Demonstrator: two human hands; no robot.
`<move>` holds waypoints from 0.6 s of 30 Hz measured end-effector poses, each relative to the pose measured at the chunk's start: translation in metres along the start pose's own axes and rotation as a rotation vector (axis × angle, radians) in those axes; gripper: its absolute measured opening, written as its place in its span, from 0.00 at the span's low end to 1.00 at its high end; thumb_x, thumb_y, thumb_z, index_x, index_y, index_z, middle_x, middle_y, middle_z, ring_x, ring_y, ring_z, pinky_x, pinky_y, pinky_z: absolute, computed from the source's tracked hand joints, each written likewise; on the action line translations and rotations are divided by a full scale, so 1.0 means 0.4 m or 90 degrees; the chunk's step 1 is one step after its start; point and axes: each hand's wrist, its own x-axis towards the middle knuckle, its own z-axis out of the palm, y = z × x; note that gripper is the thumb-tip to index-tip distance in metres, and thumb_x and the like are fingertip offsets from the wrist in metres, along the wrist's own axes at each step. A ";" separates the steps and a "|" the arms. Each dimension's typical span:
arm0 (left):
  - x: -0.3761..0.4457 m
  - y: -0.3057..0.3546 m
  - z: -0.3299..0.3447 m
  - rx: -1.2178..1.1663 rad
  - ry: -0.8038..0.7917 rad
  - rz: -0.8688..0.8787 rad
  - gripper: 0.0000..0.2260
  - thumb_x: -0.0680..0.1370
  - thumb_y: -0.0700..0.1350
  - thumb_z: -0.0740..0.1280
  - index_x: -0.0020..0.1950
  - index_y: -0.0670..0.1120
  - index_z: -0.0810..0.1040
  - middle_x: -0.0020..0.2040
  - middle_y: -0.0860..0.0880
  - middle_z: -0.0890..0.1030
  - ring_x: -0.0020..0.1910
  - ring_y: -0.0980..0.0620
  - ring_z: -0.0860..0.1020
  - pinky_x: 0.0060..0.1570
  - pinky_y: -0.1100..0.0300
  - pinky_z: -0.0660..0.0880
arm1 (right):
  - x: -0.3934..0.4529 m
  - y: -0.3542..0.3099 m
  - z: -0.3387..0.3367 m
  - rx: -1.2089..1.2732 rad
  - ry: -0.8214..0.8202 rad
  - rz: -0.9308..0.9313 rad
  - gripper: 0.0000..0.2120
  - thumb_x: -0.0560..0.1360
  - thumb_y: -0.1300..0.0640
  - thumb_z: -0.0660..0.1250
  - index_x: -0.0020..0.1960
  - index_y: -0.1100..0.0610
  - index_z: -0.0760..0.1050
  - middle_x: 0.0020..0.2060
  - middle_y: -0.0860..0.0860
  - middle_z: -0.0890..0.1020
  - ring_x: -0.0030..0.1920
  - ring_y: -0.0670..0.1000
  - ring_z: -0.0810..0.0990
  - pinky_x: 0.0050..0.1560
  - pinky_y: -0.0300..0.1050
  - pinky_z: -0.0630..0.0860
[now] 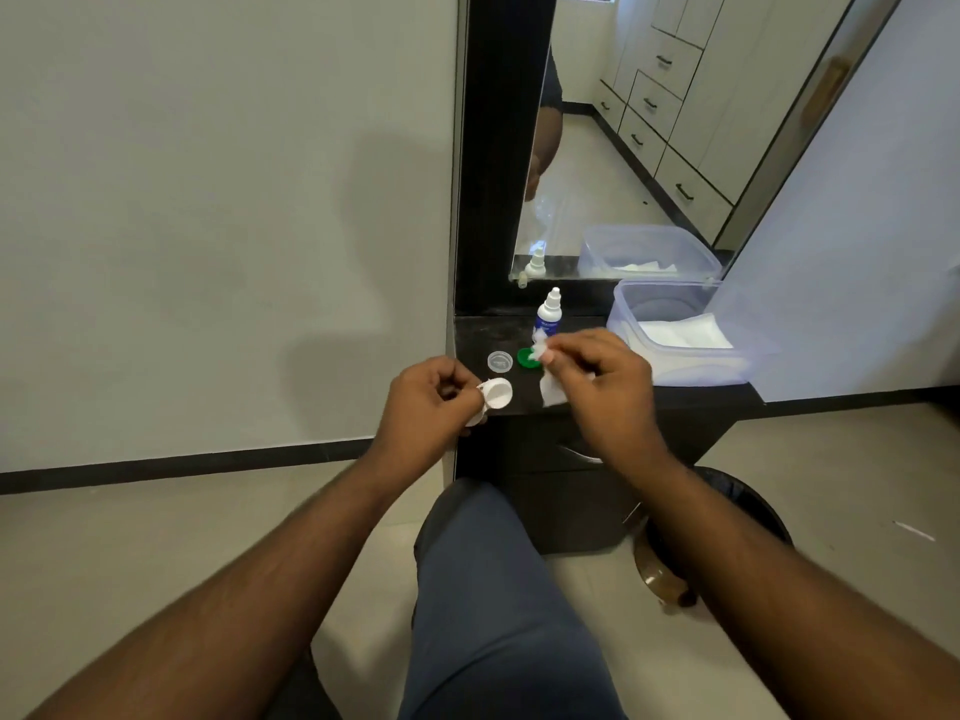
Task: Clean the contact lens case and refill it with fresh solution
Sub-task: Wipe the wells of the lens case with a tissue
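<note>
Lens case [494, 394] half-hidden by left hand [428, 400]

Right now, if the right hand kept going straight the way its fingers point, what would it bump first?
Probably the green cap, just beyond the right hand and its tissue. The solution bottle stands farther back; depth is hard to judge.

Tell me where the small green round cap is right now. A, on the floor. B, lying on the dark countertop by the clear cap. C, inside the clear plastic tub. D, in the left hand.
B: the small green round cap lies on the dark countertop beside the clear round cap, in front of the white solution bottle.
</note>
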 end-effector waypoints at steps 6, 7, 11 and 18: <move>0.018 0.043 -0.016 0.038 -0.101 -0.033 0.04 0.75 0.39 0.69 0.46 0.41 0.82 0.40 0.46 0.84 0.35 0.52 0.83 0.37 0.59 0.82 | 0.044 -0.018 0.002 -0.397 -0.333 -0.510 0.10 0.66 0.63 0.77 0.46 0.61 0.82 0.40 0.57 0.82 0.39 0.55 0.80 0.38 0.46 0.76; 0.021 0.046 -0.018 0.042 -0.103 -0.038 0.04 0.75 0.39 0.69 0.46 0.40 0.83 0.39 0.46 0.84 0.35 0.52 0.83 0.38 0.59 0.82 | 0.049 -0.023 0.003 -0.398 -0.345 -0.511 0.10 0.65 0.62 0.77 0.45 0.61 0.82 0.39 0.57 0.82 0.38 0.55 0.80 0.38 0.45 0.76; 0.019 0.048 -0.013 0.081 -0.086 0.005 0.04 0.74 0.38 0.69 0.44 0.42 0.84 0.37 0.47 0.84 0.35 0.54 0.83 0.37 0.63 0.80 | 0.063 -0.040 0.009 -0.437 -0.376 -0.485 0.10 0.66 0.60 0.77 0.46 0.60 0.82 0.39 0.56 0.82 0.39 0.54 0.80 0.38 0.48 0.76; 0.000 0.036 0.010 0.094 0.027 0.068 0.06 0.73 0.38 0.69 0.45 0.45 0.85 0.37 0.51 0.83 0.36 0.55 0.81 0.40 0.63 0.79 | 0.043 -0.031 0.027 -0.415 -0.331 -0.373 0.08 0.71 0.60 0.72 0.48 0.61 0.80 0.41 0.57 0.81 0.42 0.55 0.78 0.42 0.50 0.77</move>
